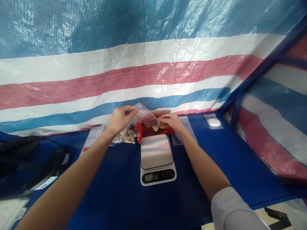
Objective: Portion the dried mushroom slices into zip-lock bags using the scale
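My left hand (122, 118) pinches the rim of a clear plastic bag (146, 116), raised above the far side of the kitchen scale. Across from it, my right hand (170, 122) has its fingers closed on a pale dried piece (155, 128) at the bag's right end; whether they also grip the film I cannot tell. Beneath the hands lies a red plastic bag (141, 131), partly hidden. A clear bag of several pale dried pieces (127, 136) rests under my left hand. The scale (157, 151) has a bare metal plate, and no reading on its display is legible.
At left, a phone (92, 139) showing a timer is partly behind my left forearm. A black strap-like item (52, 166) lies farther left. Flat clear bags (189, 129) and a white oval item in a small bag (214, 122) are at right. Striped sheeting (144, 73) hangs behind the blue table (115, 191).
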`<state>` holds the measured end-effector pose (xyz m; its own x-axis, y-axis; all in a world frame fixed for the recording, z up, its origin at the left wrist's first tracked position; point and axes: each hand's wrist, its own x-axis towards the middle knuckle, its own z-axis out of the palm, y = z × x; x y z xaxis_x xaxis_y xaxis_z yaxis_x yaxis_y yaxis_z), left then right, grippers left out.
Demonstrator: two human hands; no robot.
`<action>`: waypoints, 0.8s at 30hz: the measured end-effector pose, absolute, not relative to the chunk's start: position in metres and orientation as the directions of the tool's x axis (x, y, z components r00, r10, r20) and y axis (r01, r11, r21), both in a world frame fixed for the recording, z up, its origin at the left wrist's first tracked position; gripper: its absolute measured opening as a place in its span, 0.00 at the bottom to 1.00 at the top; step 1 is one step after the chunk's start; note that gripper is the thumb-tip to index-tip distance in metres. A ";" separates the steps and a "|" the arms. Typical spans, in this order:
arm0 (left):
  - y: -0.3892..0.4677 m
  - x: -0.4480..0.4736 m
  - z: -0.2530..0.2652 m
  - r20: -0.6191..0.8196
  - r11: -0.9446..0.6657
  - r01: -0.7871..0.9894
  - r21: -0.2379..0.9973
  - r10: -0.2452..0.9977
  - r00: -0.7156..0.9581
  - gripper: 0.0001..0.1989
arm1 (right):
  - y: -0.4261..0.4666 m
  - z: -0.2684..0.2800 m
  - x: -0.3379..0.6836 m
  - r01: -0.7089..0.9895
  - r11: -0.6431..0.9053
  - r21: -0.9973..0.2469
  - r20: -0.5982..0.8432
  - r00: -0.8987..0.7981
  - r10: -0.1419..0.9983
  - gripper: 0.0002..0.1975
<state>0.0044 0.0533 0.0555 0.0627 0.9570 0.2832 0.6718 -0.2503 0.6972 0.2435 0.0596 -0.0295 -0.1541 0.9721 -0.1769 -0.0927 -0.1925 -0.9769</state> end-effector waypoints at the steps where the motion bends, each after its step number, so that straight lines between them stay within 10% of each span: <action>1: 0.052 0.004 0.055 0.283 -0.255 0.666 0.702 0.957 0.068 0.15 | 0.059 -0.029 0.244 -0.104 -0.188 -0.977 -0.172 -0.147 0.974 0.08; 24: -0.024 0.031 -0.017 0.143 -0.176 -0.144 0.974 0.966 -0.213 0.16 | -0.022 -0.029 0.244 -0.173 0.053 -0.983 0.039 0.082 0.996 0.21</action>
<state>0.0311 -0.0239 -0.0171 -0.2132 0.9664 0.1434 -0.1438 -0.1762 0.9738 0.2439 -0.0219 -0.0288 0.0820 0.9959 0.0389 -0.1733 0.0527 -0.9835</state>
